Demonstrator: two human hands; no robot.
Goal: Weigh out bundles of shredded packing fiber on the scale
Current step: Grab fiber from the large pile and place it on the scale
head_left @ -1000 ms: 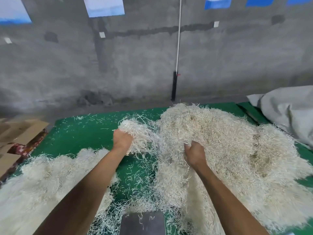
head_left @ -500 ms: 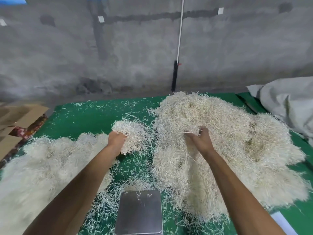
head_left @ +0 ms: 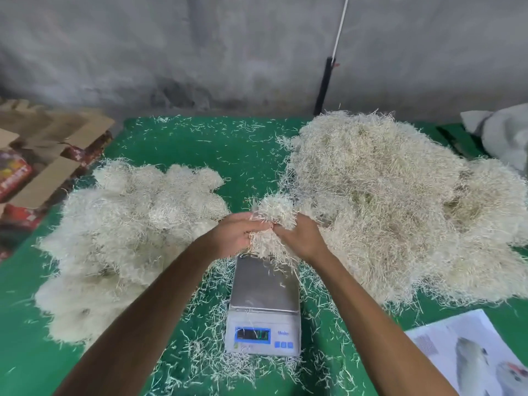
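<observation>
Both hands hold one bundle of pale shredded fiber (head_left: 274, 215) just above the far edge of the scale. My left hand (head_left: 237, 237) grips its left side and my right hand (head_left: 300, 238) grips its right side. Strands hang from the bundle onto the steel pan of the digital scale (head_left: 264, 290), whose blue display faces me. A large loose heap of fiber (head_left: 400, 201) lies to the right. A row of fiber bundles (head_left: 125, 224) lies to the left.
The green table cover (head_left: 228, 150) is strewn with loose strands. Cardboard boxes and red packs (head_left: 43, 167) sit at the far left, a grey sack (head_left: 503, 135) at the far right, a printed sheet (head_left: 471, 352) at the near right. A concrete wall stands behind.
Both hands came together toward me over the scale, now sharing one bundle. Earlier the left hand held a clump apart while the right hand pulled at the big heap. The view tilted down.
</observation>
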